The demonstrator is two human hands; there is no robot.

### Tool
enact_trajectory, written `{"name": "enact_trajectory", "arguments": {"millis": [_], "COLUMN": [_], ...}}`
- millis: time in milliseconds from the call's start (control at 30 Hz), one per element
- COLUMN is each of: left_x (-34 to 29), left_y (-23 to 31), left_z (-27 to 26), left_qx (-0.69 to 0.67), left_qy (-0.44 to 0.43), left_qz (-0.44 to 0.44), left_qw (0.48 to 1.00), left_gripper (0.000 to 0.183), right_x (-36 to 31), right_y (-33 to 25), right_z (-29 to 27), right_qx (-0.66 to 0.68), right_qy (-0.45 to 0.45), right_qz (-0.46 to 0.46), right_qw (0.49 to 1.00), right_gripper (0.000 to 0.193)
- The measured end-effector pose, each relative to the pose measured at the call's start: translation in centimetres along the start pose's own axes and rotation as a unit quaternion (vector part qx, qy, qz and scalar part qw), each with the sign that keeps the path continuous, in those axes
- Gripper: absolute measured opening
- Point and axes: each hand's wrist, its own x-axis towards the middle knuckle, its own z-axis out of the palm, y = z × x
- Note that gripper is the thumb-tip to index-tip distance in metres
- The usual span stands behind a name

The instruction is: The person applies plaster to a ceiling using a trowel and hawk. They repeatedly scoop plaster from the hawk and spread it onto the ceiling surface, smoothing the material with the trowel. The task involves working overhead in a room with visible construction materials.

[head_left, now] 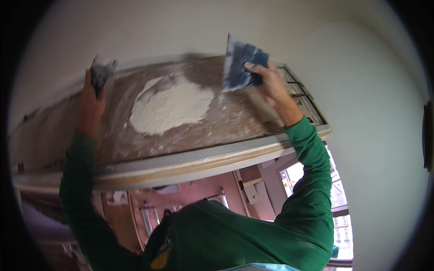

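Note:
My right hand [272, 88] grips a dark blue flat spreader [239, 67], its thumb pressed on the face. White paste smears the spreader's blade, mostly along its left edge. My left hand [91, 106] is raised at the left, closed round a small dark grey object [101, 74] with a ragged, whitish upper edge; blur hides its exact kind. Between the two hands, a wide cream-white patch of paste [172, 108] lies on a brown board surface [217, 128]. Both hands appear apart from the patch.
A pale ledge with a wooden edge [203, 165] runs along the board's near side. A metal-framed grille [304, 92] stands at the board's right end. Plain pale wall [379, 113] rises on the right. Beyond my green sleeves, a window [294, 176] shows at the lower right.

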Motion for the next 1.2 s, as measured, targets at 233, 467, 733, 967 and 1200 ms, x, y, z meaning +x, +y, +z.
{"name": "enact_trajectory", "arguments": {"millis": [233, 467, 733, 967, 1200], "left_x": [-0.1, -1.8, -1.2, 0.0, -0.7], "left_y": [0.2, -0.3, 0.2, 0.2, -0.3], "left_z": [1.2, 1.6, 1.8, 0.4, 0.9], "left_qx": [-0.082, -0.059, -0.075, -0.023, -0.044], "left_qy": [0.16, 0.123, 0.143, 0.131, 0.145], "left_qz": [-0.029, -0.06, -0.035, -0.037, -0.064], "left_qw": [0.983, 0.989, 0.986, 0.99, 0.986], "left_gripper": [0.031, 0.047, 0.027, 0.051, 0.044], "right_x": [2.0, 5.0, 2.6, 5.1, 4.9], "right_y": [2.1, 6.2, 7.1, 3.4, 7.8], "right_z": [5.0, 9.4, 6.7, 5.2, 7.1], "right_qx": [-0.685, -0.6, -0.631, -0.646, -0.596], "right_qy": [-0.348, -0.465, -0.52, -0.517, -0.476], "right_qz": [-0.269, -0.271, -0.171, -0.166, -0.238], "right_qw": [0.581, 0.592, 0.549, 0.536, 0.601], "right_gripper": [0.061, 0.066, 0.068, 0.063, 0.061]}}
